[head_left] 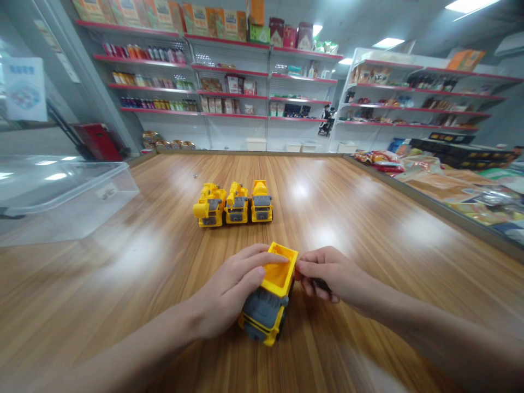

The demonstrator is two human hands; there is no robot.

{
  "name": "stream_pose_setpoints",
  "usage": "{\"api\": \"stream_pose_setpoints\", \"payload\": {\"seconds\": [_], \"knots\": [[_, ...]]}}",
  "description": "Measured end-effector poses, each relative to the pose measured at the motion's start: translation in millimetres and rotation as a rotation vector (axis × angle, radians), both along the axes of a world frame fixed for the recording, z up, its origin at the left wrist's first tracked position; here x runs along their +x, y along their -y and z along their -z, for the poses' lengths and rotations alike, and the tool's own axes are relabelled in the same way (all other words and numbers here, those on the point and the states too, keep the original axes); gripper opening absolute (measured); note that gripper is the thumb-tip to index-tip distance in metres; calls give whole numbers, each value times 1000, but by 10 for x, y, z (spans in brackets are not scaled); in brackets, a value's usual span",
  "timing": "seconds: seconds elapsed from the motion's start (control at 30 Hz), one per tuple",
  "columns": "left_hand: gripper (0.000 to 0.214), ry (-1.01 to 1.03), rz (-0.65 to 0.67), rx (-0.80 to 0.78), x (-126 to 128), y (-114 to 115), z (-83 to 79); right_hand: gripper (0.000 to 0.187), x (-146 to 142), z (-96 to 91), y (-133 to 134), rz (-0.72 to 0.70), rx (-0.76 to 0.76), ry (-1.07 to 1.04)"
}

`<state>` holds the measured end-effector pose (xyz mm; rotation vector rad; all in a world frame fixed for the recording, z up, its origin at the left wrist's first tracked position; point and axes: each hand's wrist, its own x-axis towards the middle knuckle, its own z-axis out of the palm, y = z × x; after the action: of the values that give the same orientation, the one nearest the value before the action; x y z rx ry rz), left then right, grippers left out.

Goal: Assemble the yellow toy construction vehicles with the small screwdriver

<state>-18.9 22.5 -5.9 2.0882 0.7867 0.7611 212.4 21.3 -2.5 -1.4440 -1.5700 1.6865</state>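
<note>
A yellow and grey toy dump truck (265,305) stands at an angle on the wooden table, its grey cab toward me. My left hand (235,281) grips it from the left, with fingers laid over the rim of its yellow bed. Close against the right side of the bed is my right hand (325,273), its thumb and fingers pinched together. A dark object (322,284) shows partly beneath those fingers; its kind is hidden. Farther back, three yellow toy construction vehicles (236,204) stand side by side in a row.
A clear plastic bin (102,199) sits on the table's left side. Packaged goods (462,185) lie beyond the raised right edge (429,199). Stocked shelves (229,95) line the far wall. One tiny object (195,176) lies toward the back of the table (347,218).
</note>
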Motion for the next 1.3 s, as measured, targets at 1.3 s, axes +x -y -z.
{"api": "stream_pose_setpoints", "payload": {"seconds": [1.3], "knots": [[58,-10,-128,51,99,2,194,38,120,78,-49,-102,857,377]]}}
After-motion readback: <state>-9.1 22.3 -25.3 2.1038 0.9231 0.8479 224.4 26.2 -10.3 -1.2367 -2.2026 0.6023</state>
